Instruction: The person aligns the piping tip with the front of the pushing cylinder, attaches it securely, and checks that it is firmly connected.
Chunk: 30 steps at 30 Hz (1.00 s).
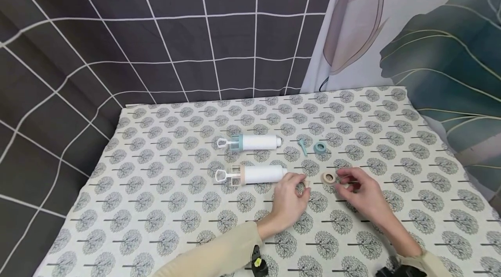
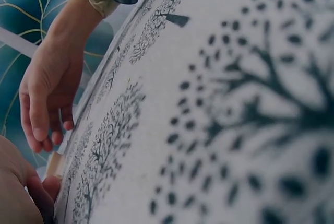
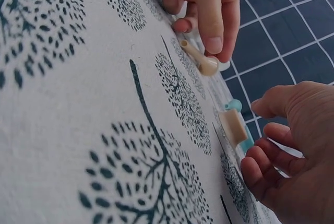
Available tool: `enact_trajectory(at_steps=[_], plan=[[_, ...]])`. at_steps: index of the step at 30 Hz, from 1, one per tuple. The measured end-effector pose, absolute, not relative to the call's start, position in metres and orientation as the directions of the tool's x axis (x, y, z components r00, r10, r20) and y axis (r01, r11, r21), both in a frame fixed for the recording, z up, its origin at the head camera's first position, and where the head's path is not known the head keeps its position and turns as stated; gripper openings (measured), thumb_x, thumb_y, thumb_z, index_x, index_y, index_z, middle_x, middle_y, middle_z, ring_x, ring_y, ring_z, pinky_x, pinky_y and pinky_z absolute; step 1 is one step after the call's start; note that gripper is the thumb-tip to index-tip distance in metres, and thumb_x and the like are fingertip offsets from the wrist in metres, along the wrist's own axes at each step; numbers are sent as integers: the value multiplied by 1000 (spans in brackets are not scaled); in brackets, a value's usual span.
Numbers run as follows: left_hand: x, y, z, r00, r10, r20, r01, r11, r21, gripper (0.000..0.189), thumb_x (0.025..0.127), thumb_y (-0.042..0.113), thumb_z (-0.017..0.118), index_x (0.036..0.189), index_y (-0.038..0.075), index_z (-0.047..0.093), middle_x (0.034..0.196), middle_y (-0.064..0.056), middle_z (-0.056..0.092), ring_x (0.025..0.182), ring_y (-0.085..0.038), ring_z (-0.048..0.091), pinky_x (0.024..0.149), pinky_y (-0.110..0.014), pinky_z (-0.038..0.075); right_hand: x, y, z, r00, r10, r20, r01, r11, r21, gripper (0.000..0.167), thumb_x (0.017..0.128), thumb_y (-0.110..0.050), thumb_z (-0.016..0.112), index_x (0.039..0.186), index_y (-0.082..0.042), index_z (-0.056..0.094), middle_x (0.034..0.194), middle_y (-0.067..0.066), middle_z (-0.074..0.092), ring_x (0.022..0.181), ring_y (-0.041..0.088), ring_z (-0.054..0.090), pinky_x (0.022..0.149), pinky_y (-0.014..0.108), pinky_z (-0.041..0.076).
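Observation:
My left hand (image 1: 289,198) pinches the wide end of a small beige funnel-like nozzle (image 3: 201,59) at its fingertips, low over the patterned cloth. To the right lies a beige ring-shaped cap (image 1: 328,177). Beside this cap, my right hand (image 1: 362,194) has its thumb and fingers spread, apart from the cap in the right wrist view. Left of my left hand lies a white cylinder with a beige collar (image 1: 262,174) and a clear handle. Behind it is a matching white cylinder with a teal collar (image 1: 258,142).
A teal stemmed piece (image 1: 303,147) and a teal ring-shaped cap (image 1: 320,148) lie behind the beige parts. The tree-print cloth (image 1: 156,225) covers the table. A dark gridded curtain (image 1: 176,38) hangs behind, with a leaf-print curtain (image 1: 442,59) on the right.

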<state>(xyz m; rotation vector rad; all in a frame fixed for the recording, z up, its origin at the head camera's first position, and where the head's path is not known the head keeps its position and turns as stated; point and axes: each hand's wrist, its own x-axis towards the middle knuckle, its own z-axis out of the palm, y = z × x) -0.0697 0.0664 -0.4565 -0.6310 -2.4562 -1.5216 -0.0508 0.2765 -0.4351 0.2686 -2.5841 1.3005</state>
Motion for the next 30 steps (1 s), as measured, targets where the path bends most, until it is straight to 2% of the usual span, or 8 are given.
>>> enact_trajectory(at_steps=[6,16,22,30], plan=[[-69,68,-458,-907,252,336,414,400,818,33,81,-7,74,114,-9,66,105,-14,67,64,6,51,58,-6,45,-54,275,-439,-955,-56,292,-267,595,-758,40,75,10,79,112,6,65,93,13,65,74,8,58,62,17,50],[-70,71,-457,-892,239,383,451,480,752,32,80,-1,78,110,-5,70,101,-11,68,70,-3,56,65,-9,45,-58,270,-443,-951,-52,303,-272,607,-747,43,73,7,82,112,5,65,91,10,62,71,8,53,57,16,45],[-69,73,-457,-892,237,384,451,511,732,32,79,1,79,110,-1,71,100,-8,68,65,1,53,65,-10,44,-59,269,-444,-958,-35,283,-240,634,-735,43,74,3,83,113,4,65,91,7,62,73,12,53,59,16,43],[-68,73,-458,-895,233,380,444,541,714,31,79,4,80,109,1,72,99,-6,67,68,0,53,67,-13,45,-60,268,-444,-970,-24,243,-195,674,-713,45,76,-4,85,115,3,65,91,5,60,75,15,52,62,19,42]])
